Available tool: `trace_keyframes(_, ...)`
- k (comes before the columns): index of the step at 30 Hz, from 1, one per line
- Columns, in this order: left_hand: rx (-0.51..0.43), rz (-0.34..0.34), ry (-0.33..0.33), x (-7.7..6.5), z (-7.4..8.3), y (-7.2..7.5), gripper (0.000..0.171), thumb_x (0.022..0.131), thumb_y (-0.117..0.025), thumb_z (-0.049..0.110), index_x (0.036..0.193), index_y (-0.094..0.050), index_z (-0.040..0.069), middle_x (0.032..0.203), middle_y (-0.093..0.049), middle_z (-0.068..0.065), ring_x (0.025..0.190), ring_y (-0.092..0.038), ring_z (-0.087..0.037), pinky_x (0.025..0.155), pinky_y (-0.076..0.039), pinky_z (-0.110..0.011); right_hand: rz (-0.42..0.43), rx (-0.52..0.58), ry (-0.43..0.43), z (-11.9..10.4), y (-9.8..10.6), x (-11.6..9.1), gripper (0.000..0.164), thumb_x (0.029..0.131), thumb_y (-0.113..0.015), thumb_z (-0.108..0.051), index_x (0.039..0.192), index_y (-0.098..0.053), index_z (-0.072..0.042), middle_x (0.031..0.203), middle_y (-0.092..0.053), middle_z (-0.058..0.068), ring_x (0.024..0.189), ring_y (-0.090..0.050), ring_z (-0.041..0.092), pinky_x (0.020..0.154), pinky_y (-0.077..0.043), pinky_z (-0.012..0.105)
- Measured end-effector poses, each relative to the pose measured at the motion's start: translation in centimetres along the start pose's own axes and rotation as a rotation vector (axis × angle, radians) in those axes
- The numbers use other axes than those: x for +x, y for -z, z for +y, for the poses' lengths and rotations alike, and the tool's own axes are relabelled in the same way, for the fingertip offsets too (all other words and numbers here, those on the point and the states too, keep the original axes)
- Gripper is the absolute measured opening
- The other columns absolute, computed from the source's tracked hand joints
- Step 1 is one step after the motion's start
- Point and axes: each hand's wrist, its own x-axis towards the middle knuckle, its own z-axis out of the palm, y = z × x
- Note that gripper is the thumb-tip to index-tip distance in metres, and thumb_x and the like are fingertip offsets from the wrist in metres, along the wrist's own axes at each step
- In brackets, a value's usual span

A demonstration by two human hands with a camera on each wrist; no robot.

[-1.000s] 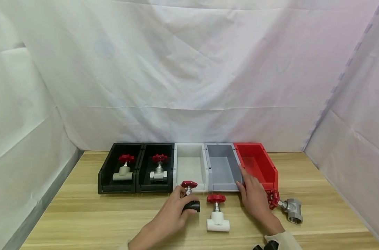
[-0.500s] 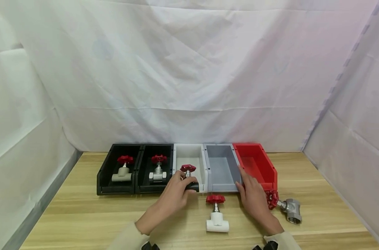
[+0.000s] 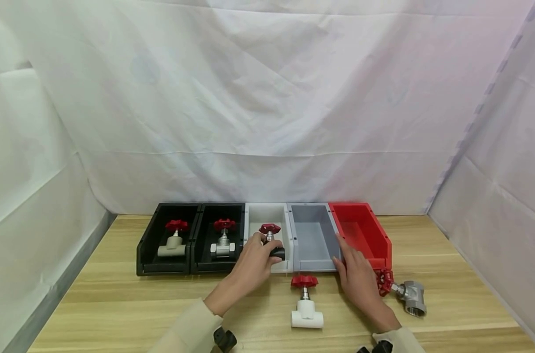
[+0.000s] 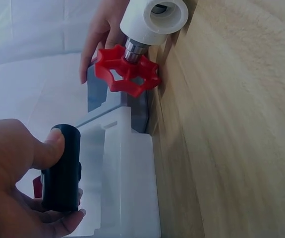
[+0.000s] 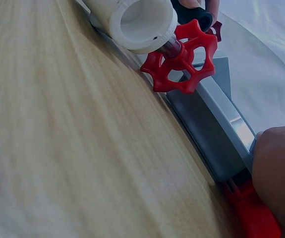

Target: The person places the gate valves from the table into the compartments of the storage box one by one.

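In the head view my left hand (image 3: 254, 260) grips a black tee valve (image 3: 277, 253) with a red handwheel, held at the front part of the white bin (image 3: 289, 262). The left wrist view shows my thumb and fingers around its black pipe body (image 4: 63, 168); whether it touches the bin floor cannot be told. My right hand (image 3: 360, 279) rests on the side edge of the grey bin (image 3: 316, 264), fingers fairly straight, beside the red bin (image 3: 382, 240). Between the hands a white tee valve (image 3: 307, 314) with a red handwheel stands on the table.
Two black bins (image 3: 166, 268) at the left hold a beige valve (image 3: 172, 246) and a metal valve (image 3: 223, 247). A steel valve (image 3: 413, 296) lies right of my right hand. White cloth (image 3: 267, 122) hangs behind and at the sides of the wooden table (image 3: 117, 314).
My left hand has moved forward with the black valve, from the table in front of the bins to the white bin, then slightly right. My right hand stays in place.
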Motion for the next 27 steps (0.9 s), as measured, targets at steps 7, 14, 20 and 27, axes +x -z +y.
trace_keyframes(7,0.099,0.029,0.044,0.5,0.2,-1.2,0.022,0.087,-0.072,0.019,0.107,-0.069,0.011,0.095,-0.059,-0.02,0.087,-0.054,-0.033,0.078,-0.046,-0.042,0.009,0.008,0.005,0.1,-0.1,0.0,0.078,0.086,-0.071,-0.015,0.152,-0.029,-0.018,0.121,-0.057,0.016,0.098,-0.056,0.034,0.081,-0.046,0.056)
trace_keyframes(14,0.148,0.045,0.072,1.0,0.2,-1.6,0.022,0.088,-0.07,0.019,0.108,-0.068,0.011,0.097,-0.058,-0.022,0.087,-0.054,-0.036,0.079,-0.045,-0.043,0.025,0.003,0.018,0.2,-0.1,0.0,0.078,0.085,-0.072,-0.016,0.151,-0.031,-0.017,0.12,-0.057,0.016,0.097,-0.057,0.034,0.079,-0.047,0.054)
trace_keyframes(20,0.172,0.007,0.097,1.3,0.2,-1.9,0.021,0.089,-0.068,0.018,0.109,-0.068,0.01,0.097,-0.057,-0.021,0.083,-0.052,-0.034,0.077,-0.045,-0.043,0.03,0.0,0.022,0.2,-0.1,0.1,0.077,0.085,-0.072,-0.016,0.151,-0.032,-0.017,0.119,-0.057,0.016,0.096,-0.057,0.034,0.077,-0.047,0.053)
trace_keyframes(27,0.196,-0.029,0.138,1.5,-0.2,-2.8,0.025,0.085,-0.072,0.013,0.11,-0.068,0.011,0.096,-0.057,-0.022,0.079,-0.051,-0.033,0.073,-0.045,-0.043,0.03,0.001,0.02,0.0,0.0,0.1,0.074,0.086,-0.072,-0.017,0.15,-0.034,-0.016,0.12,-0.057,0.017,0.1,-0.057,0.034,0.078,-0.048,0.053)
